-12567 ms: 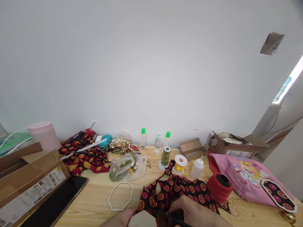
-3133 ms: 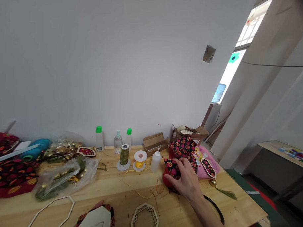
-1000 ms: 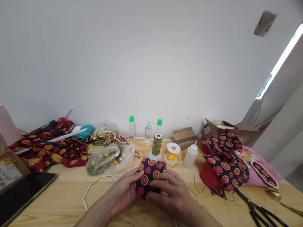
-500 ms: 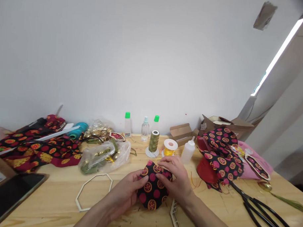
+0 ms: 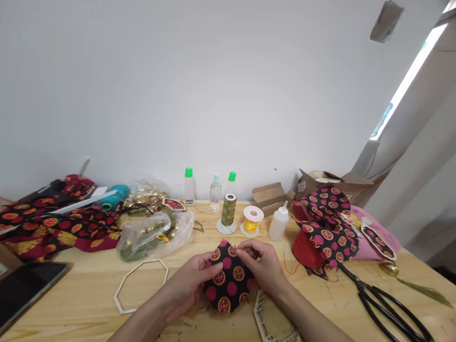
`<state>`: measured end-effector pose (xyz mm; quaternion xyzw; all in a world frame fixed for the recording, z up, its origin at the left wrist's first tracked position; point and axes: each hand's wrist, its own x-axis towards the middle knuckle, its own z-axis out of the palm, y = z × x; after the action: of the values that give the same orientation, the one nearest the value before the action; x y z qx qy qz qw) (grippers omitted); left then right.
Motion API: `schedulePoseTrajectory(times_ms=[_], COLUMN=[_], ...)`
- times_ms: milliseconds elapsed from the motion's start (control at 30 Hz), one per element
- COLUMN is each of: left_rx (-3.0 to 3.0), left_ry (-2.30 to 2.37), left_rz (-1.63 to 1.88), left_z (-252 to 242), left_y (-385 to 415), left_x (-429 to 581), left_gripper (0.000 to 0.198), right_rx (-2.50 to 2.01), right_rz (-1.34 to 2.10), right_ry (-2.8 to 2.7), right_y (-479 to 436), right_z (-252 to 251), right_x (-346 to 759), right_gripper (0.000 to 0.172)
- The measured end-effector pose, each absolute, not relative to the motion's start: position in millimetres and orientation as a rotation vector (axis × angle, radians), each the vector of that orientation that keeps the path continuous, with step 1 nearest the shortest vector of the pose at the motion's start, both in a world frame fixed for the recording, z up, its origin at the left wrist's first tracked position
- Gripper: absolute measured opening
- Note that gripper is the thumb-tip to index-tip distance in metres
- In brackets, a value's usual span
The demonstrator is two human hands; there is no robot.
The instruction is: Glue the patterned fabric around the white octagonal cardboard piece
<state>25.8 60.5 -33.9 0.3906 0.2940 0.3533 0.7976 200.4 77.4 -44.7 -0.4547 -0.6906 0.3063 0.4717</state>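
Between my hands is a black piece of fabric with pink dots and orange-ringed flower medallions, held just above the wooden table. My left hand grips its left side, thumb on top and fingers underneath. At the upper right edge, my right hand pinches the cloth between thumb and fingertips. Partly under my right forearm lies a pale lattice-edged wooden frame. A plain octagonal wooden frame rests left of my left hand.
Behind my hands stand an olive thread cone, a yellow cord spool and a white squeeze bottle. Black scissors lie right, near draped patterned cloth. A plastic bag and a dark tablet are left.
My right hand has drawn its fingers in to a pinch at the fabric's upper edge. The view has shifted slightly, showing more of the lattice frame.
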Motion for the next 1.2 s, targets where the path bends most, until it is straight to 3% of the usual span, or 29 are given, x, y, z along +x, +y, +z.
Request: schedulePoseTrajectory(times_ms=[333,1033,1200], left_rx=[0.997,0.935,0.941], left_ry=[0.672,0.632,0.661], left_rz=[0.776,0.891,0.909], left_z=[-37.9,-38.4,-38.1], left_y=[60.6,64.7,64.1], left_x=[26.5,28.2,28.3], left_gripper=[0.033,0.030,0.034], right_rx=[-1.068,-0.967,-0.977], right_rz=[1.016,1.156,1.104], right_ry=[-1.674,-1.366,-1.390], right_y=[73.9,74.4,75.9], right_z=[-41.4,-41.4,-40.8], right_x=[196.7,195.2,198.3], right_gripper=[0.022,0.020,0.031])
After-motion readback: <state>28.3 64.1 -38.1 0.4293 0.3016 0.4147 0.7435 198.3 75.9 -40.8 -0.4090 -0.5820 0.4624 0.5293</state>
